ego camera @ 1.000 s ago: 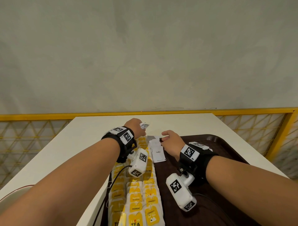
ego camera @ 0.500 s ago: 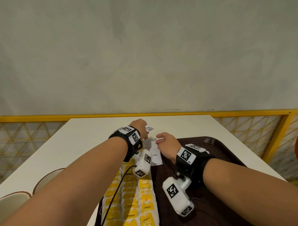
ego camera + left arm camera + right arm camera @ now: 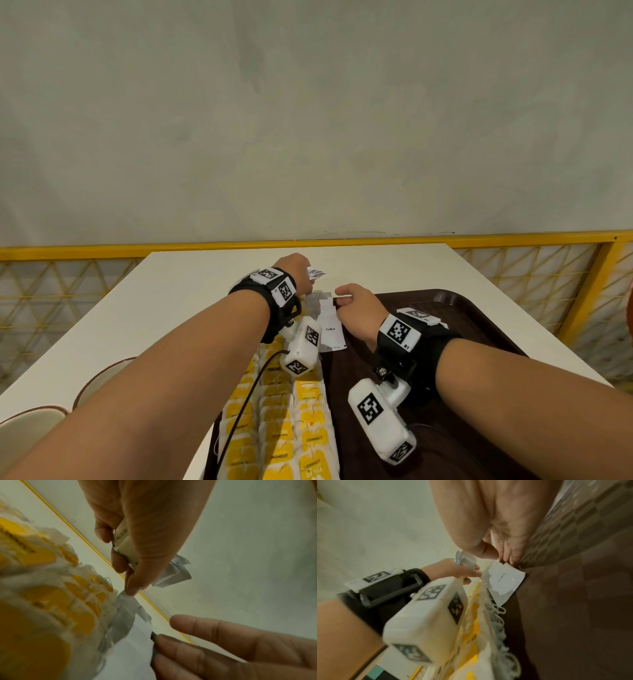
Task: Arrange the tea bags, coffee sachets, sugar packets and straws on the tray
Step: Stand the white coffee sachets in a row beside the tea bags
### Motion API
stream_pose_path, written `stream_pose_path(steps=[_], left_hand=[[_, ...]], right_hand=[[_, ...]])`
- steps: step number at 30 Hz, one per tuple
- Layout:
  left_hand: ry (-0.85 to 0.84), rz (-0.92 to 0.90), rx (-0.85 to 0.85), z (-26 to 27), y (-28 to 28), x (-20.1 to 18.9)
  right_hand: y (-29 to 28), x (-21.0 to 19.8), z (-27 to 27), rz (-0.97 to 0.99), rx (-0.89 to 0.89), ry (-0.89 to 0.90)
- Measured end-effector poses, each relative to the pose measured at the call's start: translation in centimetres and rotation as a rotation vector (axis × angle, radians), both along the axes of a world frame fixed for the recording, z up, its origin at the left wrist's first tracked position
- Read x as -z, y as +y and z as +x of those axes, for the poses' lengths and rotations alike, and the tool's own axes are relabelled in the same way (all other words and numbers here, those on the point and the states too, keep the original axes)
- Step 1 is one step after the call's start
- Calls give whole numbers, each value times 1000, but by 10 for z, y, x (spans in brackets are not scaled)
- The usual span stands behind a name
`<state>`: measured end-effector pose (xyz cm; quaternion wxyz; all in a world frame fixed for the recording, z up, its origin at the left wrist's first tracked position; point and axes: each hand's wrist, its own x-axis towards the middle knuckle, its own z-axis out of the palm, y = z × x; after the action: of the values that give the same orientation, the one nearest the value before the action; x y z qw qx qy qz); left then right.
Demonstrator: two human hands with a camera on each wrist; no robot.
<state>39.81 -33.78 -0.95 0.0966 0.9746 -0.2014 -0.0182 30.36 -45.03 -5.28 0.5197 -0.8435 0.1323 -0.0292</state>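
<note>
A dark brown tray lies on the white table. Rows of yellow-tagged tea bags fill its left side. Beside them is a short overlapping row of white coffee sachets. My left hand hovers at the far end of that row and grips a bundle of white sachets; its thumb tip touches the farthest sachet. My right hand rests its fingertips on the far right edge of the row, thumb lifted. No sugar packets or straws are in view.
The tray's right half is bare. Two rounded chair backs show at the table's lower left. A yellow railing with mesh panels runs behind the table, in front of a grey wall.
My left hand has drifted slightly right, closer to the sachet row and my right hand. The right hand stays on the row. The head view has tilted a little.
</note>
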Motion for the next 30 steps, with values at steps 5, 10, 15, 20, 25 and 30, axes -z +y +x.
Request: stream_pose_path(steps=[5, 10, 15, 20, 25, 30], left_hand=[[16, -51, -26, 1, 5, -3], [217, -602, -50, -10, 17, -5], [804, -1098, 68, -52, 26, -25], [859, -1183, 92, -73, 29, -30], [746, -1214, -19, -85, 28, -30], [730, -1213, -37, -85, 27, -27]], right_hand=[[7, 3, -6, 31, -37, 35], [9, -7, -12, 16, -21, -31], [10, -43, -25, 186, 21, -357], [19, -56, -35, 306, 34, -401], [23, -59, -37, 257, 20, -406], [20, -61, -39, 277, -15, -290]])
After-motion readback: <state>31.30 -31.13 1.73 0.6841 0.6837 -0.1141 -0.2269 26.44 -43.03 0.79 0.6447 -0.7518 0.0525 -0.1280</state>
